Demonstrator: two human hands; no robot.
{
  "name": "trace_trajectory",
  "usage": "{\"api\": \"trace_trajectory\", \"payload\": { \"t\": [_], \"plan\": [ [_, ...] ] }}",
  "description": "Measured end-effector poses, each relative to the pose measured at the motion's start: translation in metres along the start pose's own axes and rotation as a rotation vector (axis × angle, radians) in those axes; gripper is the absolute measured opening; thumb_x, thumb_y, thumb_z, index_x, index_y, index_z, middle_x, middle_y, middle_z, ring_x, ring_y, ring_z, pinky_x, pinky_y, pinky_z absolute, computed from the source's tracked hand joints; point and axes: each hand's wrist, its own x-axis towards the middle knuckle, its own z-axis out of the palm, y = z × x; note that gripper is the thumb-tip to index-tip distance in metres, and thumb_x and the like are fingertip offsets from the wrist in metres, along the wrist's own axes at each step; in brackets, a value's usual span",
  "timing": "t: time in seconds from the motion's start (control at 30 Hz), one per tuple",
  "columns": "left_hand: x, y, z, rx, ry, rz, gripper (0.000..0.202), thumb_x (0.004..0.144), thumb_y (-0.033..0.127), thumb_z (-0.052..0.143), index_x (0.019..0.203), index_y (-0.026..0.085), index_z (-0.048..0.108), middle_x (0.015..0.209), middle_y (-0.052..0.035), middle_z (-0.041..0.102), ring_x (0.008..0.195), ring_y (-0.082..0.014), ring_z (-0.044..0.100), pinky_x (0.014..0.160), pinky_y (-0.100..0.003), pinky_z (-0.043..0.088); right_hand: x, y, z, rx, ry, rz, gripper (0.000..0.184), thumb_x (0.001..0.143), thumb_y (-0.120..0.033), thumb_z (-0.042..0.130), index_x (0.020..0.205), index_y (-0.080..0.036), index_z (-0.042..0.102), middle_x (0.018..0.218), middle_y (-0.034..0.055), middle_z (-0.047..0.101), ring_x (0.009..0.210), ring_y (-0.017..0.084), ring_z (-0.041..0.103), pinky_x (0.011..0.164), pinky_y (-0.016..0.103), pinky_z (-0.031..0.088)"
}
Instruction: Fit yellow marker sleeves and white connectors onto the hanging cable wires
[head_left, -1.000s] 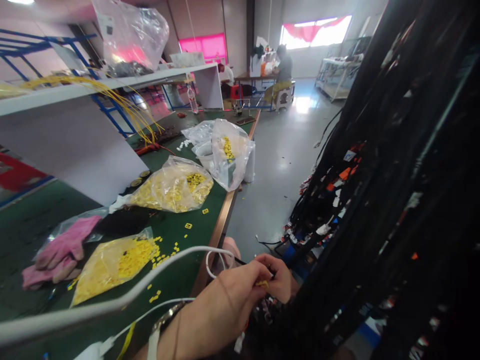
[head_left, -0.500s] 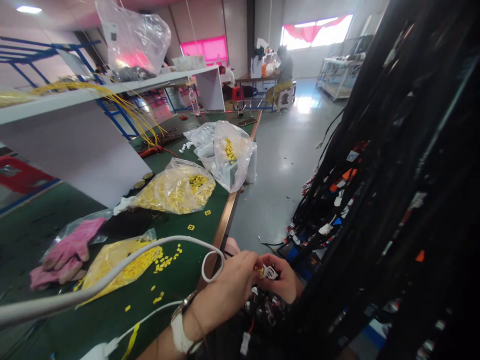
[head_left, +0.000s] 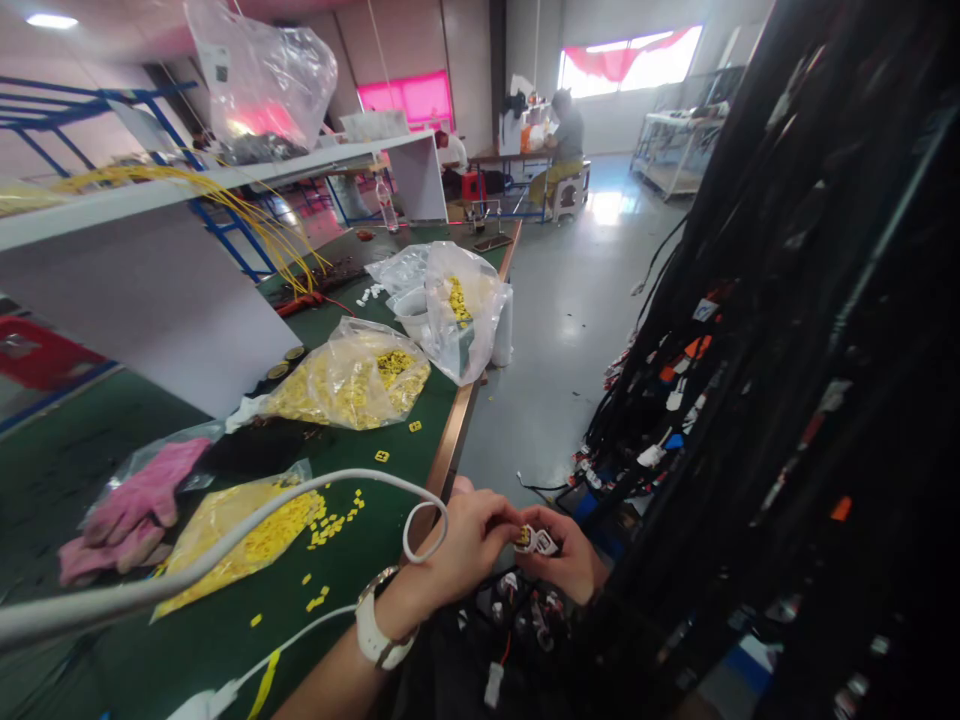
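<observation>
Nearest, a white cable [head_left: 247, 527] sweeps in from the left and loops in front of the person's left hand [head_left: 474, 540], partly covering it. That hand, a white-strapped watch [head_left: 375, 632] at its wrist, has a narrow grip, fingertips at a small yellow piece [head_left: 523, 537]; whether it pinches the piece cannot be told. The yellow piece sits against a white connector [head_left: 544, 543], held in the right hand's [head_left: 568, 562] grip beyond the counter's [head_left: 367, 590] right edge. Black wire bundles [head_left: 795, 290] hang close on the right, blocking much of that side. On the counter, pink gloves [head_left: 146, 500] lie left of a bag of yellow bits [head_left: 232, 535], some spilled. Farther along lies a second bag [head_left: 345, 385]. Far off, a person [head_left: 568, 130] sits on a white stool [head_left: 568, 195].
</observation>
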Motion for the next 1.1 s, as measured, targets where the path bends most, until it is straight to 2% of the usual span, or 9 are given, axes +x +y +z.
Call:
{"api": "trace_trajectory", "payload": {
  "t": [0.1,0.27,0.47,0.73,0.97,1.1],
  "plan": [
    [0.002,0.0,-0.001,-0.012,-0.016,-0.04,0.014,0.081,0.018,0.056,0.078,0.019,0.069,0.079,-0.0022,0.068,0.072,-0.014,0.058,0.065,-0.023,0.041,0.0,-0.001,0.0,0.02,0.005,-0.011,0.04,0.063,-0.045,0.076,0.088,-0.018,0.061,0.066,-0.0038,0.055,0.053,0.01,0.041,0.051,0.024,0.032],
    [0.002,-0.003,0.002,0.01,0.017,-0.109,0.014,0.08,0.023,0.057,0.078,0.019,0.071,0.071,-0.0015,0.065,0.072,-0.0156,0.057,0.062,-0.023,0.04,0.001,-0.005,-0.001,0.027,-0.027,-0.003,0.041,0.061,-0.046,0.077,0.086,-0.018,0.059,0.065,-0.0043,0.054,0.053,0.009,0.041,0.051,0.023,0.032],
    [0.002,-0.006,0.007,0.054,0.041,-0.122,0.015,0.081,0.029,0.058,0.075,0.019,0.067,0.071,-0.0029,0.064,0.074,-0.0163,0.056,0.061,-0.024,0.039,0.0,-0.005,-0.001,0.012,-0.011,-0.004,0.037,0.062,-0.039,0.077,0.087,-0.017,0.06,0.066,-0.0045,0.055,0.054,0.009,0.041,0.051,0.023,0.031],
    [0.003,0.007,0.007,-0.019,0.008,-0.153,0.011,0.084,0.024,0.052,0.079,0.017,0.06,0.072,-0.0029,0.064,0.067,-0.0147,0.06,0.06,-0.023,0.041,0.002,0.012,-0.005,0.02,0.023,-0.033,0.033,0.065,-0.038,0.075,0.087,-0.017,0.062,0.068,-0.003,0.059,0.055,0.01,0.044,0.052,0.023,0.033],
    [-0.001,0.008,0.011,0.035,0.064,-0.175,0.01,0.083,0.024,0.05,0.082,0.018,0.058,0.068,-0.0016,0.062,0.063,-0.0154,0.061,0.056,-0.023,0.039,0.003,0.01,-0.004,-0.019,0.068,-0.033,0.033,0.064,-0.038,0.075,0.085,-0.017,0.061,0.067,-0.0032,0.058,0.054,0.01,0.045,0.052,0.023,0.034],
    [0.0,0.006,0.013,0.042,0.092,-0.159,0.009,0.083,0.024,0.05,0.084,0.019,0.058,0.066,-0.0013,0.062,0.064,-0.0157,0.061,0.057,-0.023,0.039,0.004,0.012,-0.005,-0.015,0.049,-0.048,0.03,0.066,-0.034,0.074,0.087,-0.017,0.061,0.068,-0.0035,0.058,0.054,0.01,0.045,0.052,0.023,0.034]
  ]
}}
